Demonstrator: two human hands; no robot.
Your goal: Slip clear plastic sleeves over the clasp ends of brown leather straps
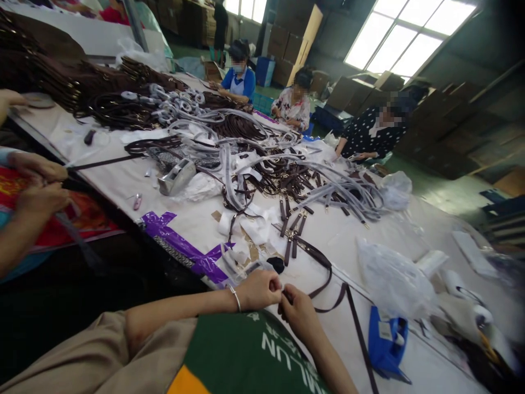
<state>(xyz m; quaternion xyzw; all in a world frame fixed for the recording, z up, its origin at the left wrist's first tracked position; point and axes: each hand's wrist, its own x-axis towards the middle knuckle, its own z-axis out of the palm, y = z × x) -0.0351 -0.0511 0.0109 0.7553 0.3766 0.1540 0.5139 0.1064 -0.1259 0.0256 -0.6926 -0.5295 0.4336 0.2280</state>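
Cluttered table [435,219]; left hand [275,288] (forearm near level) meets slanting right hand [284,295], fingers curled, both pinching small whitish piece [282,287].

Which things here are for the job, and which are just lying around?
In the job, probably:
left hand and right hand, fingers pinching; what's held is unclear
brown strap beside them

Just lying about, it seems:
clear plastic bag
blue tape dispenser
small pink thing

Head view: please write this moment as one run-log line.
left hand, right hand: fingers curled, close together | held item: unclear | to the right: brown strap, blue tape dispenser | beyond: strap pile
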